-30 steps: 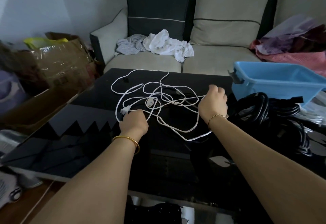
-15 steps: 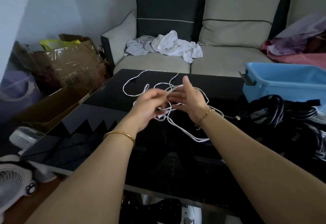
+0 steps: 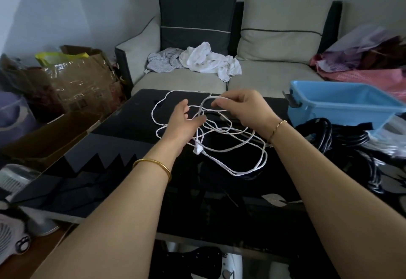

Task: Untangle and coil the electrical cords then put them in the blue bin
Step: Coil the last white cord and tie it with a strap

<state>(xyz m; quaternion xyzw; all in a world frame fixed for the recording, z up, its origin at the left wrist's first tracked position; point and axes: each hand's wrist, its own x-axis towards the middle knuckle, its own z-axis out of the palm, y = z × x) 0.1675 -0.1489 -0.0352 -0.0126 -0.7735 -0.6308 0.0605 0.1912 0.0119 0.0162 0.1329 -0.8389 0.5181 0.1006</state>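
1. Sofa (image 3: 274,76), pale grey with dark trim, along the far wall behind the table.
2. Table (image 3: 136,129), black and glossy, in the foreground; both forearms reach over it.
3. Cardboard box (image 3: 83,81), taped and crumpled, on the floor at left. A yellow bag sits in its top.
4. Blue bin (image 3: 329,114), open, on the table's far right corner, well apart from both hands.
5. Fabric pile (image 3: 369,59), pink and purple, on the sofa's right end behind the bin.
6. Dark cushion (image 3: 195,17), upright against the sofa back, just beside a beige cushion (image 3: 283,30).
7. Black cords (image 3: 325,129), a thick heap touching the near side of the bin, between it and the right forearm.
8. Crumpled clothes (image 3: 208,61), white and grey, on the sofa seat.
9. White cord (image 3: 219,129), tangled in loose loops on the table centre, partly lifted. Its white plug (image 3: 197,149) rests just beside the left wrist.
10. Small fan (image 3: 8,239), white, on the floor at lower left.
11. Right hand (image 3: 243,107), fingers curled, thumb and forefinger pinching a raised loop of the white cord.
12. Left hand (image 3: 182,122), apart from the right, fingers straight and spread over the tangle; whether it touches a strand cannot be told.
13. Gold bangle (image 3: 153,164) on the left wrist; thin bracelet (image 3: 276,127) on the right.
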